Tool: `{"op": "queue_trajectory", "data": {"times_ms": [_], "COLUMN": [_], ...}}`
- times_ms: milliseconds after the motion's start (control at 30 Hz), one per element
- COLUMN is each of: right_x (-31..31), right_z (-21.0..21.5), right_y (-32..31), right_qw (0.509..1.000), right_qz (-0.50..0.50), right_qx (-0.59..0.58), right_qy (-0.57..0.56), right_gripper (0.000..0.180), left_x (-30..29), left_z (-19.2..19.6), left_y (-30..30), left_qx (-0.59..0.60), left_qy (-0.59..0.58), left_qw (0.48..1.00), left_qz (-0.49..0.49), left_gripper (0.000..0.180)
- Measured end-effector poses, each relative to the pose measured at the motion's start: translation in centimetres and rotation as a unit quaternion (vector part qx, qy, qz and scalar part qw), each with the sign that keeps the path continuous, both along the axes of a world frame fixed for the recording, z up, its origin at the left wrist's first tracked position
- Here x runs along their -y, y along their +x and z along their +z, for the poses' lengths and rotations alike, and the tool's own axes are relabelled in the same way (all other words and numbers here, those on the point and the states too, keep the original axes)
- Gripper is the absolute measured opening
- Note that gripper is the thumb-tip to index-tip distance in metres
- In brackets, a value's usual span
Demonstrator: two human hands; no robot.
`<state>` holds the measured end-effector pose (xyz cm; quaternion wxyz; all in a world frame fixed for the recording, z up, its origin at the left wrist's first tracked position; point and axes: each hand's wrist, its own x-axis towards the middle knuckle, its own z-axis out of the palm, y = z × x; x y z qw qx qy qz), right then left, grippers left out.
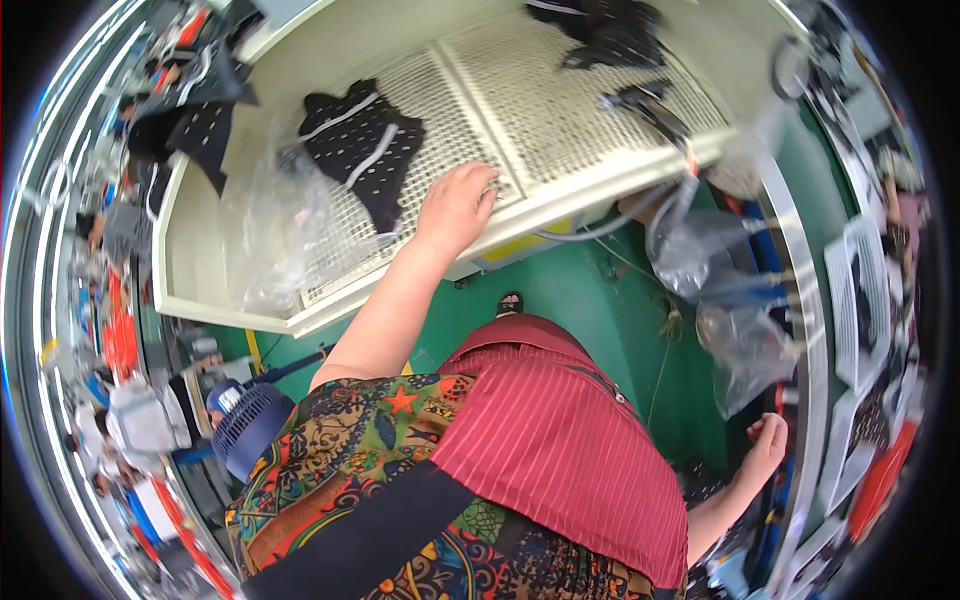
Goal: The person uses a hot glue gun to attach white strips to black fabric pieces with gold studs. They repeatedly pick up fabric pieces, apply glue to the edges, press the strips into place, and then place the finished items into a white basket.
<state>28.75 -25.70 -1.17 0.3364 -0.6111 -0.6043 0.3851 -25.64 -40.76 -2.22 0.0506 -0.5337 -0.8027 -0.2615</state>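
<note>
On the pale, walled worktop (600, 182) in front of you, a perforated grate forms the work surface, divided by a raised bar (470, 100). Locate the black dotted garment (345, 145) on the left section of this grate. It lies spread out, with two pale strips across it and its narrow end pointing toward the front rim. A clear plastic bag (285, 235) lies to its left, against its lower side.

Your left hand (460, 205) is at the front of the grate, to the right of the garment and apart from it. Its back faces upward, the fingers are bent, and the grip is released. Whether the fingertips bear on the surface cannot be told.

Your right hand (767, 445) is low at your right side, near a long metal edge (805, 370). Its fingers are curled inward; whether they grasp anything cannot be told. Clear plastic bags (745, 350) hang above this hand, beside the same edge.

On the right section of the grate, note a dark tool (650, 105), blurred, near the front rim. Behind it lies a second black garment (615, 35). A further dark garment (205, 130) hangs over the left wall of the worktop. Below the front rim, the floor (590, 300) is green
</note>
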Motion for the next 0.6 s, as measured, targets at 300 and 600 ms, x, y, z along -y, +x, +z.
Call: {"op": "queue_trajectory", "data": {"times_ms": [300, 600], "right_x": [-3.6, -4.3], "right_z": [3.4, 3.9], "right_y": [-26.3, -37.4], "right_qw": [0.951, 0.895], "right_qz": [0.308, 0.435], "right_qx": [0.031, 0.094], "right_qy": [-0.028, -0.028], "right_gripper": [0.010, 0.017], "left_x": [2.4, 2.2], "left_z": [-2.0, -2.1], "left_y": [-14.3, -14.7], "left_qx": [0.066, 0.109], "left_qy": [0.018, -0.173], "left_qw": [0.964, 0.948], "left_qz": [0.256, 0.243], "left_gripper": [0.047, 0.092]}}
